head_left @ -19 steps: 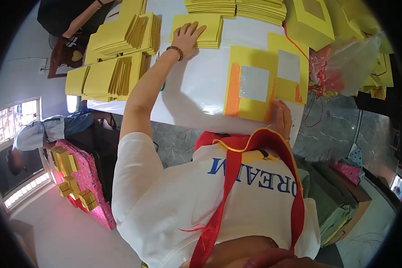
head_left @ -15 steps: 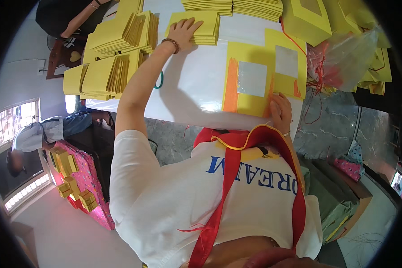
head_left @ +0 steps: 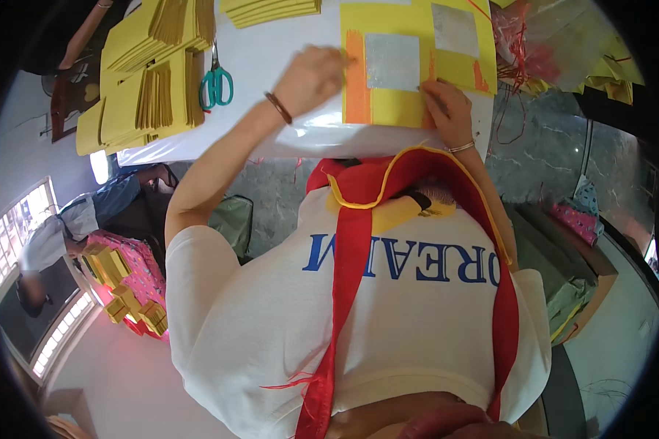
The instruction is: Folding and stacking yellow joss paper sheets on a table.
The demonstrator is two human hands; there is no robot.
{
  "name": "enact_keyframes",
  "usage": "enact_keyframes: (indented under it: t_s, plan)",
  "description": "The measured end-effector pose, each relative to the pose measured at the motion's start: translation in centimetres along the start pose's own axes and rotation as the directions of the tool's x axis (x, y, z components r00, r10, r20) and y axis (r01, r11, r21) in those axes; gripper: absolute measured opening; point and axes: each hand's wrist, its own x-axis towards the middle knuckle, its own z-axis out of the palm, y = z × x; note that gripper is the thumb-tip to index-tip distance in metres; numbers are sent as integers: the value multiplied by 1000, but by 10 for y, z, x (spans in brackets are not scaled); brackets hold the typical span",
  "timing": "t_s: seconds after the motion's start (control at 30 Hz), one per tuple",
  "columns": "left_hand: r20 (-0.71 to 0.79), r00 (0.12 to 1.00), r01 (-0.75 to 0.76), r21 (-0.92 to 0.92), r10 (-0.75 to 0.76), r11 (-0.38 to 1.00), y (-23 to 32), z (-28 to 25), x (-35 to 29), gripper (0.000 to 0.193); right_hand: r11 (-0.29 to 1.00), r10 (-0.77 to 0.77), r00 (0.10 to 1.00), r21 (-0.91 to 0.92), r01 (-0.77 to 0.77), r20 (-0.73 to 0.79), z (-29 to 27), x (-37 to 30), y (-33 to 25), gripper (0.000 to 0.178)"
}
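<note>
On the white table in front of me lies a flat yellow paper piece [head_left: 388,106] with a silvery-grey rectangle and orange strips along its sides. A second yellow piece [head_left: 463,66], also with a silvery rectangle, sits against it on the right. My left hand [head_left: 311,75] is at the left orange strip, fingers bent and smeared by motion. Whether they grip the paper cannot be made out. My right hand [head_left: 450,110] pinches near the lower right orange strip, between the two pieces. Teal-handled scissors [head_left: 216,86] lie left of my left hand.
Stacks of folded yellow paper [head_left: 143,95] fill the table's left side, with another stack [head_left: 271,11] at the back. A clear plastic bag [head_left: 542,36] and red strings are at the right. Another person's arm [head_left: 84,36] is at the far left; someone else [head_left: 51,227] sits beyond.
My left hand has left the folded yellow stack and come right and nearer, to the orange-striped piece. My right hand stays by that piece. The view has shifted, and the scissors now show more fully.
</note>
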Motion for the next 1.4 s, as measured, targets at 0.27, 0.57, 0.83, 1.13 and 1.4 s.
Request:
enact_keyframes:
  t_s: [0.27,0.57,0.83,1.13,1.4]
  plan:
    - [138,989,-77,119,60,990,41,31,-22,36,948,140,990,285,-144,33,1,4,9,17]
    - [102,987,147,-228,-127,963,37,24,-16,16,808,302,950,508,-298,79,4,-4,12,24]
    - [223,946,296,-307,-234,905,26,23,-10,17,796,318,945,522,-308,72,6,-2,11,23]
    - [307,882,465,-445,-358,765,11,30,-7,16,840,270,963,491,-231,-7,10,1,15,23]
    - [459,830,549,-581,-315,601,-5,29,-1,16,833,292,954,509,-217,-70,17,-3,23,20]
